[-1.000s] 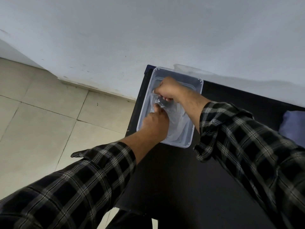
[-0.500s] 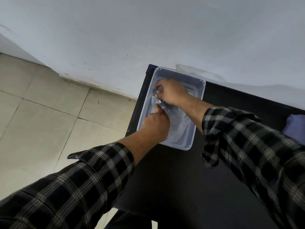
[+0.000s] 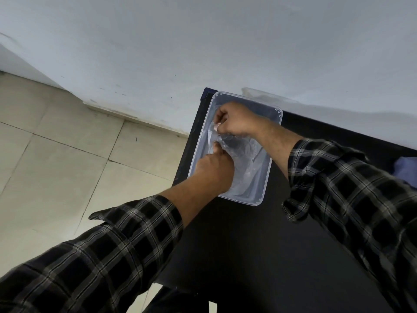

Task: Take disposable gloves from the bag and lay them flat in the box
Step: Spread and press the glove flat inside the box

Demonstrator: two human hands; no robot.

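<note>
Head view, wide-angle, tilted down over box (image 3: 264,107), apparently close.

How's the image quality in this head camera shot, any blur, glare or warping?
Head view: even light, no hard shadows; wide-angle stretch enlarges the plaid sleeves; left hand and right hand sharp; the clear glove they hold in the plastic box is faint, hard to trace.
</note>
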